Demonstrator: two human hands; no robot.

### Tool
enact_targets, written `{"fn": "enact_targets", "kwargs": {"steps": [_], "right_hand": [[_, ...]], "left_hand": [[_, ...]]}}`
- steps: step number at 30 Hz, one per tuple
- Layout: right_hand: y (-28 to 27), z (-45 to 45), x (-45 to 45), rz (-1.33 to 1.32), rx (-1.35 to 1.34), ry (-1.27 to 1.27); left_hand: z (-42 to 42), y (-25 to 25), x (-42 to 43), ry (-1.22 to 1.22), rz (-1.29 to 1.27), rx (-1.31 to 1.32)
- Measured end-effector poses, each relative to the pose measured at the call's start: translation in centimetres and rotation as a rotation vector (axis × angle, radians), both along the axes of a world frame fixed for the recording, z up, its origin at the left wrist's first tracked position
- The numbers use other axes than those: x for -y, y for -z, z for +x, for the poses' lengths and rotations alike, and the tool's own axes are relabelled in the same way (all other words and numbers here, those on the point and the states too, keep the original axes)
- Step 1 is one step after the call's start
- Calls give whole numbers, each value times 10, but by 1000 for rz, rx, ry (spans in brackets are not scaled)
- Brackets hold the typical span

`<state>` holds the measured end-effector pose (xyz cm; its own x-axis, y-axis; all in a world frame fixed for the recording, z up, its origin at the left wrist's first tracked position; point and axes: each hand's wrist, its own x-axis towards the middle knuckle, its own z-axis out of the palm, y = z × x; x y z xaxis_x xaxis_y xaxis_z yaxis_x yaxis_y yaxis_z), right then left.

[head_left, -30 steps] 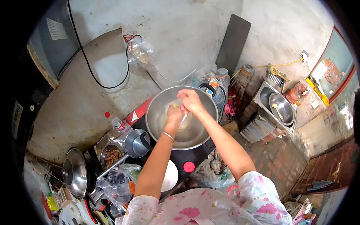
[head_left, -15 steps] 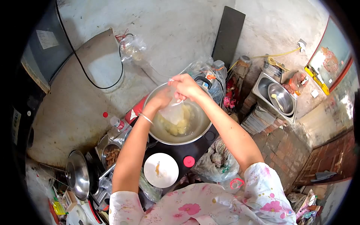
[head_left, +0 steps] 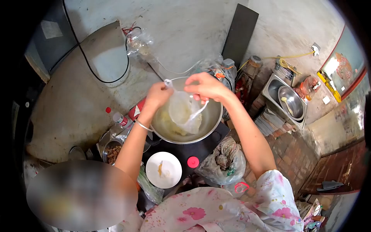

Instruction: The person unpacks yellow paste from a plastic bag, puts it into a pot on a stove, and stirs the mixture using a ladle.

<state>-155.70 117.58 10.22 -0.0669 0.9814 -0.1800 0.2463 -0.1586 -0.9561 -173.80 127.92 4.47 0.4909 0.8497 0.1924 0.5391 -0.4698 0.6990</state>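
A large steel pot (head_left: 212,129) stands on a dark surface, with pale yellowish food (head_left: 170,123) in its bottom. Over it hangs a clear plastic bag (head_left: 181,110), stretched between both hands. My left hand (head_left: 159,94) pinches the bag's upper left edge above the pot's left side. At the upper right of the bag, my right hand (head_left: 204,87) holds its rim with curled fingers. Just below the pot is a white bowl (head_left: 164,170) with a brownish smear inside.
A red cap (head_left: 193,162) lies beside the bowl. To the left are a bottle (head_left: 120,119) and a bowl of brown food (head_left: 112,154). A plastic bag with cloth (head_left: 226,166) sits at the right, a sink (head_left: 276,91) farther off. A blurred patch covers the lower left.
My hands came apart from their earlier clasp over the pot, and the bag between them is spread wider. The food in the pot came into view. A blurred patch appeared at lower left.
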Motion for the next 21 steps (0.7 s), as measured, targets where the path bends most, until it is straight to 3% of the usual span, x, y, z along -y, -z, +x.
{"fn": "enact_targets", "kwargs": {"steps": [8, 13, 18, 21], "right_hand": [[51, 40, 45, 122, -28, 132], [97, 35, 78, 136, -60, 188], [117, 29, 96, 172, -140, 183], [123, 23, 99, 191, -77, 230]], "left_hand": [[-59, 4, 75, -97, -163, 37], [-71, 45, 138, -260, -225, 178], [-67, 79, 172, -262, 19, 118], [-62, 81, 185, -293, -9, 104]]}}
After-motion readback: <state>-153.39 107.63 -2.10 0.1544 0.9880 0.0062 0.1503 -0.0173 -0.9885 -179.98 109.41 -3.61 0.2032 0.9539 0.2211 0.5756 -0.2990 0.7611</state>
